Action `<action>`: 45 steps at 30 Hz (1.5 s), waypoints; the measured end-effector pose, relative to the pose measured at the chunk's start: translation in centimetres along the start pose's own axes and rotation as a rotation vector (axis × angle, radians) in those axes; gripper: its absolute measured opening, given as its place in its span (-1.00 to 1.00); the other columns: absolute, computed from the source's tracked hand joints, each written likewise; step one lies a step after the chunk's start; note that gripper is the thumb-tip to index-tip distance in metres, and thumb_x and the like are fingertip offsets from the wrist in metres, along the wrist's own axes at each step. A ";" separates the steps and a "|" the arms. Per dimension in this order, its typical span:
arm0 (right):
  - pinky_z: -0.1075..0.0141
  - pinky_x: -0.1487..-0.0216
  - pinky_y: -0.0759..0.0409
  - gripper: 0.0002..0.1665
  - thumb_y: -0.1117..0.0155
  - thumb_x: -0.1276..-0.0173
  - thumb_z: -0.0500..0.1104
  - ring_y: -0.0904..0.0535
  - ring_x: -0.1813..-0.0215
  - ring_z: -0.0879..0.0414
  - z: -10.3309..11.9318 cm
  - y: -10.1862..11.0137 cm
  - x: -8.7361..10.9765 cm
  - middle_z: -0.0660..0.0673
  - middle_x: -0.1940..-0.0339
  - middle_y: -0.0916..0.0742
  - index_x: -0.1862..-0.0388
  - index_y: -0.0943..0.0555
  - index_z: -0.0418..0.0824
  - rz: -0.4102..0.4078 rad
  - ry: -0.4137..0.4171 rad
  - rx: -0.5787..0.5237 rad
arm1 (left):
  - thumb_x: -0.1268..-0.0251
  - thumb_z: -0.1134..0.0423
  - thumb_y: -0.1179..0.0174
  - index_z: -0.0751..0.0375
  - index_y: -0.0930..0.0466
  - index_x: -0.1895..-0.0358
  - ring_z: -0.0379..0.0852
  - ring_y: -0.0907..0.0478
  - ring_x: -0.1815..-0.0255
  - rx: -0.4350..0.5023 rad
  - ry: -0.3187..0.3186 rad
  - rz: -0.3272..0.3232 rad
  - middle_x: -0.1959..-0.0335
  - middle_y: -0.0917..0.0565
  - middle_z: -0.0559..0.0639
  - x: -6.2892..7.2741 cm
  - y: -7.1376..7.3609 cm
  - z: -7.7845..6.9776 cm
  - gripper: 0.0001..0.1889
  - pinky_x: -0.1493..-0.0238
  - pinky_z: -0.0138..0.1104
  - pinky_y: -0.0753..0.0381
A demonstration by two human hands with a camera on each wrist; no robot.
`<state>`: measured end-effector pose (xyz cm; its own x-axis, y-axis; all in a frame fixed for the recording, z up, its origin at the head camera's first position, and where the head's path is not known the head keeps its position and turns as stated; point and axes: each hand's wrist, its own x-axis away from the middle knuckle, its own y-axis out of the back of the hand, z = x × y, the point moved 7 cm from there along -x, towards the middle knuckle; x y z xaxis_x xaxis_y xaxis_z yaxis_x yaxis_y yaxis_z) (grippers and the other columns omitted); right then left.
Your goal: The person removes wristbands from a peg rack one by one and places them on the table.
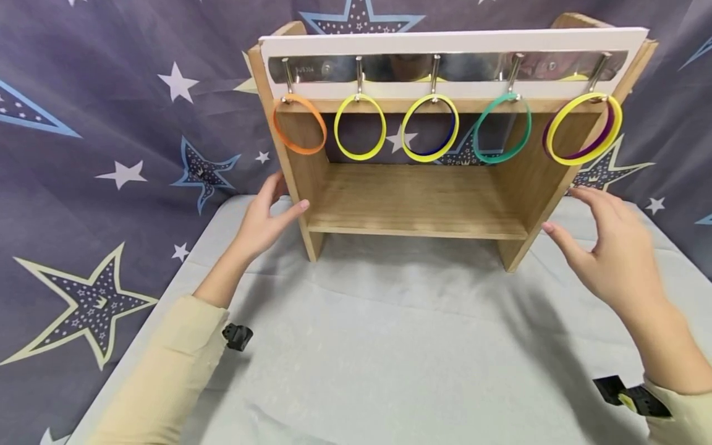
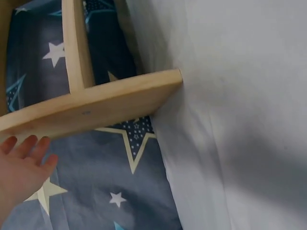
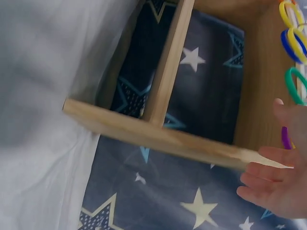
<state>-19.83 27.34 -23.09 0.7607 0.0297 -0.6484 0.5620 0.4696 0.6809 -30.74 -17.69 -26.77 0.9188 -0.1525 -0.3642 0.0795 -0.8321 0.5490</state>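
A small wooden shelf (image 1: 423, 201) stands upright on a cloth-covered table, with a metal hook strip (image 1: 473, 67) across its top front. On the hooks hang an orange ring (image 1: 302, 150), a yellow ring (image 1: 360, 157), another yellow ring (image 1: 428, 159) with a blue ring (image 1: 447, 143) behind it, a green ring (image 1: 476, 136), and at the right a yellow ring (image 1: 570, 162) with a purple ring (image 1: 603, 137). My left hand (image 1: 262, 217) is spread beside the left side panel, its thumb near the front edge. My right hand (image 1: 620, 250) is spread beside the right panel, holding nothing.
Pale grey cloth (image 1: 389, 346) covers the table in front of the shelf. A dark curtain (image 1: 139, 204) with printed stars hangs behind and at the sides. Black straps (image 1: 238, 337) sit at both sleeve cuffs.
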 end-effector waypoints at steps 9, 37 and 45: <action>-0.14 -0.24 -0.37 -0.36 -0.42 -0.16 -0.13 -0.46 -0.22 -0.28 4.0 -0.6 0.2 -0.36 -0.12 -0.63 -0.22 -0.50 -0.30 -0.022 0.113 -0.085 | -0.30 0.28 -0.19 0.30 -0.23 -0.36 0.08 -0.44 -0.31 0.232 0.048 -0.081 -0.31 -0.46 0.24 -0.8 -0.5 -0.3 -0.41 -0.45 -0.18 -0.35; 0.12 -0.30 -0.47 -0.43 -0.42 -0.20 -0.15 -0.52 -0.25 -0.03 12.9 -4.8 -2.0 -0.18 -0.15 -0.65 -0.18 -0.52 -0.25 0.053 0.289 -0.254 | -0.27 0.29 -0.22 0.23 -0.47 -0.20 -0.45 -0.57 0.12 0.346 0.124 -0.122 0.27 -0.62 -0.50 -1.9 0.8 0.8 -0.58 0.10 -0.61 -0.53; 0.15 -0.26 -0.52 -0.44 -0.42 -0.21 -0.13 -0.58 -0.20 -0.01 14.4 -5.6 -3.1 -0.19 -0.10 -0.68 -0.16 -0.54 -0.27 0.066 0.286 -0.318 | -0.27 0.26 -0.23 0.10 -0.51 -0.11 -0.42 -0.53 0.10 0.327 0.145 -0.120 0.29 -0.62 -0.51 -1.7 1.0 1.0 -0.66 0.12 -0.59 -0.50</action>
<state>-20.60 11.92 -19.97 0.6460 0.2915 -0.7055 0.3527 0.7056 0.6146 -32.62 -18.77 -26.40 0.9573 0.0140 -0.2886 0.0838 -0.9693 0.2312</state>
